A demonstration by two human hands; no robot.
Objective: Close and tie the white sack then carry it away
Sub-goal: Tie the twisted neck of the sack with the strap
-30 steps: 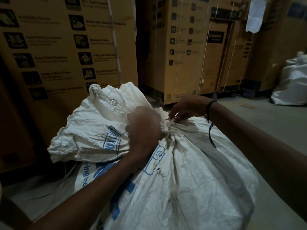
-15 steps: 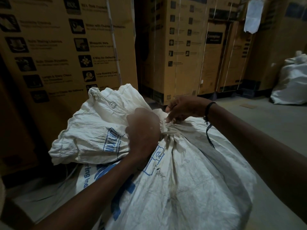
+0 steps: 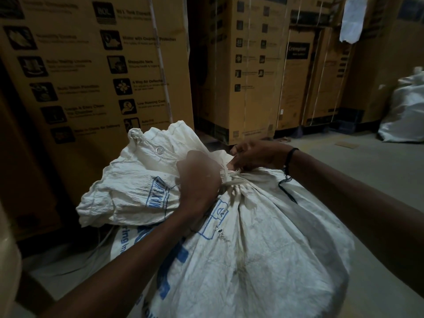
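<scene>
Currently, step in hand: the gathered neck of the white sack [image 3: 252, 260] is being bound with a thin tie strip [image 3: 231, 182]; the knot is judged not yet finished.

Sack position: the white sack is being held in the centre and lower right of the frame, its bulging body toward the viewer, and its loose top flap [image 3: 137, 180] is being pushed out to the centre left.

Left hand: the left hand [image 3: 198, 180] is being kept curled round the bunched neck, gripping it, just left of the tie.

Right hand: the right hand [image 3: 257, 157] is being held at the tie from the upper side, fingers curled in a narrow pinch on what seems to be the strip's end; the exact hold is being hidden by the knuckles.

Surroundings: tall cardboard cartons [image 3: 96, 72] are being seen across the upper frame, and another white bag [image 3: 406, 113] at the right edge on the floor [image 3: 344, 161].

Risk, slipping: if the neck is being released before the knot is cinched, the gathers could be loosened and the mouth reopened.

Risk, strip: the thin strip could be snapped or pulled from the pinch under a hard tug.

Risk, carrying: a weak knot could be undone by the load when lifted.
</scene>
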